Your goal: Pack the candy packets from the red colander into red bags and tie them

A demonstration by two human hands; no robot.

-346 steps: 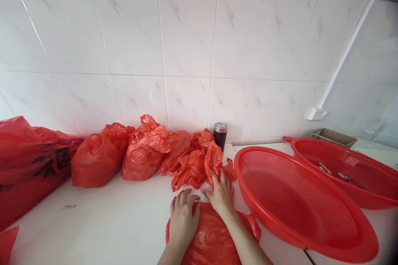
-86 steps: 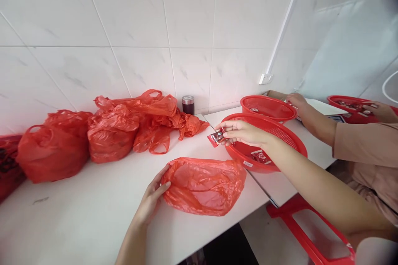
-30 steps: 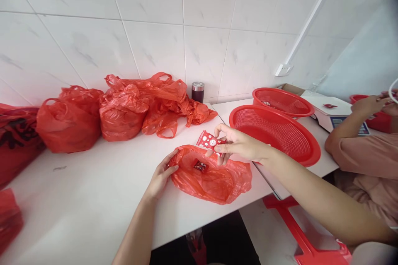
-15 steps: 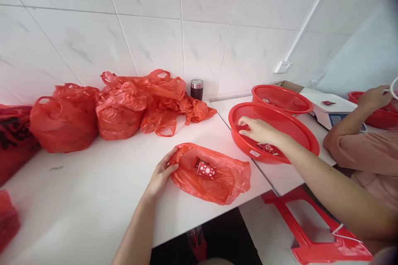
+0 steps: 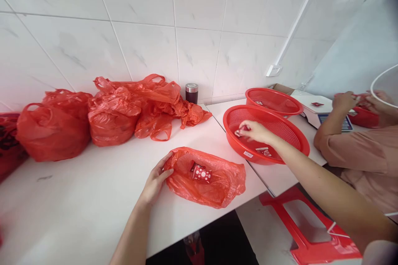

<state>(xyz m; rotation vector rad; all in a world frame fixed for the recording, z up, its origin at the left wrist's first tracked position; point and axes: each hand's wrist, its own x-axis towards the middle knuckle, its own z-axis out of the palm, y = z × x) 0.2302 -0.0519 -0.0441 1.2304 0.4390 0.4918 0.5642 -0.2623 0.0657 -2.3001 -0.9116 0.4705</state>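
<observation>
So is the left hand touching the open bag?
Touching. The head view shows the left hand at the left edge of the open bag, its thumb lapping over the plastic.

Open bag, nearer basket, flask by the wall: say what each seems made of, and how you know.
Bag: thin, shiny plastic film; creased and translucent. Basket: smooth, probably moulded plastic; evenly perforated. Flask: shiny silver lid suggests metal; rest unclear.

From the wearer's head, close above, we looked forward and down across the smooth white, flat-topped table [image 5: 93,203] toward the grey-veined, white-tiled wall [image 5: 149,49].
</observation>
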